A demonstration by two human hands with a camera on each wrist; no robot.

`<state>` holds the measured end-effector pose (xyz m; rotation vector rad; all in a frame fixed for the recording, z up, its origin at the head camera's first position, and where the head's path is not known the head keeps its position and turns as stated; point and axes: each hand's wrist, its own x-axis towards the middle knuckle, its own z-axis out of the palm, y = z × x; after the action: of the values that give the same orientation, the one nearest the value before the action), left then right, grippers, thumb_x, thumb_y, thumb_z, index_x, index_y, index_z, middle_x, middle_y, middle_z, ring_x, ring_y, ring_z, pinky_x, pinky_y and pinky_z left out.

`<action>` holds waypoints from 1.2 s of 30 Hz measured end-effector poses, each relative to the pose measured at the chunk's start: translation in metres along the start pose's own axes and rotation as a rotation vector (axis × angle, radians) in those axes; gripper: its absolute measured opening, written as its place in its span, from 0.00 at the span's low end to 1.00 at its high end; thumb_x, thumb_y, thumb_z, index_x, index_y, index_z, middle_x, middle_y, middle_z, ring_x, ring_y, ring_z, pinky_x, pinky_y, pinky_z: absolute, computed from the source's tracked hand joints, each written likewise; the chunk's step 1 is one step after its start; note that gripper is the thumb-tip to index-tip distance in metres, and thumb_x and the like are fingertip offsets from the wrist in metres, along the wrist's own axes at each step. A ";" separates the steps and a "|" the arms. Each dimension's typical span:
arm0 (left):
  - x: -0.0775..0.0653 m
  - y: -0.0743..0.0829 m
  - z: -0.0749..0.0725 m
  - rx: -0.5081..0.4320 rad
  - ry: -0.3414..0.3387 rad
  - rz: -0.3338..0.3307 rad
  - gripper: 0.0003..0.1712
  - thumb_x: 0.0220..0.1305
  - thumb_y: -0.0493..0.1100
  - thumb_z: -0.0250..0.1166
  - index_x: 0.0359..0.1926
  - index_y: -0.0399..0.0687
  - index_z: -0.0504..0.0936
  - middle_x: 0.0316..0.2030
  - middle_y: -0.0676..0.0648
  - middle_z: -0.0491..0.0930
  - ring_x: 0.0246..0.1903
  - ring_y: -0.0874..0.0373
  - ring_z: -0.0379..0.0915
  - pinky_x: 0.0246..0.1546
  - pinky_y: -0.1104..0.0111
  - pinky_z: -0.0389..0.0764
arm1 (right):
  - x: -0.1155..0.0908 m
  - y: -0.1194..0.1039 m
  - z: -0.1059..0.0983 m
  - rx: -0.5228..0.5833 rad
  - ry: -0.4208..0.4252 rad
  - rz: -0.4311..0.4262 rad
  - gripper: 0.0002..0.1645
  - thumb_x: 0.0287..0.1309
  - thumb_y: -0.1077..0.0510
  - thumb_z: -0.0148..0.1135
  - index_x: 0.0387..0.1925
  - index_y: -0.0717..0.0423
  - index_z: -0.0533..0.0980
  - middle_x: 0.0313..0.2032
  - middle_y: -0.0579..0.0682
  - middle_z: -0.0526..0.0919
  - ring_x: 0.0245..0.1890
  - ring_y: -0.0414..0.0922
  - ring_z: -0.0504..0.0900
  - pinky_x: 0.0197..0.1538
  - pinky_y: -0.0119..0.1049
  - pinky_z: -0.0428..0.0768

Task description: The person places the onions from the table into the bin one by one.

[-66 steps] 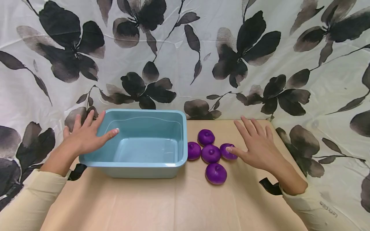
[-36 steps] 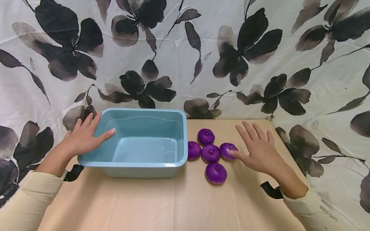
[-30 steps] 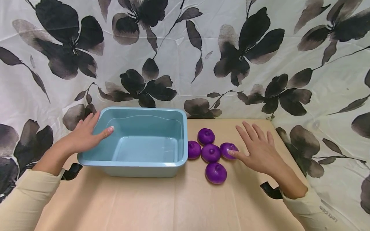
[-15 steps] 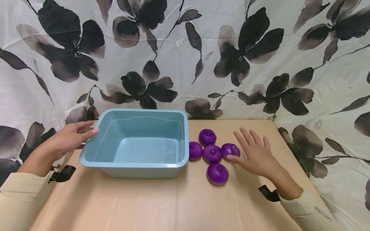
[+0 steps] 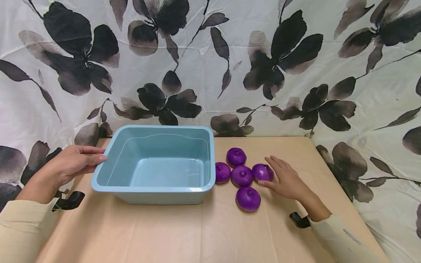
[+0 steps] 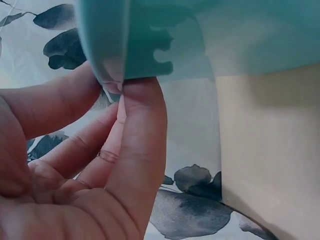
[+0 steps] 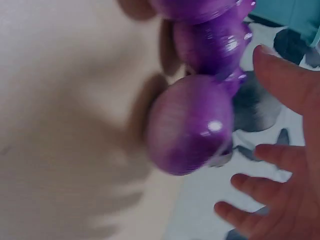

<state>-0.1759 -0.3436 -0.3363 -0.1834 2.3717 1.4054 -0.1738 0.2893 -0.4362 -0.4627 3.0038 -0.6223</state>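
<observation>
Blue tub (image 5: 151,198) stood on table (image 5: 164,233), left of five purple onions (image 5: 242,176) | left hand (image 5: 74,162) pinched its rim | right hand (image 5: 287,182) hovered spread beside rightmost onion (image 5: 262,171) | seemingly pre-grasp; next move likely needed fingers curled round it

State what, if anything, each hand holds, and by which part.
The left hand pinches the blue basin by the rim at its left end. The right hand holds nothing; it hovers beside a purple onion.
</observation>
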 end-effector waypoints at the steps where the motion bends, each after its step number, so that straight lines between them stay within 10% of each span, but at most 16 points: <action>1: 0.000 -0.001 -0.001 -0.010 -0.001 -0.001 0.40 0.75 0.40 0.62 0.74 0.18 0.55 0.34 0.67 0.84 0.36 0.71 0.84 0.40 0.74 0.86 | 0.002 0.004 0.003 0.029 0.002 -0.007 0.57 0.59 0.39 0.74 0.77 0.64 0.60 0.76 0.71 0.60 0.76 0.73 0.57 0.71 0.77 0.57; 18: 0.004 -0.002 -0.004 0.023 0.021 -0.050 0.36 0.75 0.39 0.63 0.74 0.23 0.60 0.32 0.66 0.83 0.34 0.71 0.81 0.40 0.73 0.86 | 0.015 0.033 0.024 0.381 -0.040 0.087 0.57 0.51 0.50 0.82 0.76 0.62 0.62 0.71 0.71 0.69 0.67 0.72 0.73 0.66 0.65 0.75; 36: 0.003 -0.001 0.000 0.031 0.056 -0.084 0.34 0.75 0.40 0.61 0.73 0.25 0.63 0.30 0.63 0.83 0.32 0.68 0.82 0.38 0.71 0.86 | 0.019 0.042 0.034 0.366 -0.064 0.099 0.53 0.48 0.48 0.84 0.70 0.64 0.70 0.63 0.71 0.77 0.59 0.66 0.80 0.58 0.56 0.82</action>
<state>-0.1787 -0.3440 -0.3380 -0.3145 2.3999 1.3411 -0.2002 0.3074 -0.4835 -0.3029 2.7418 -1.0946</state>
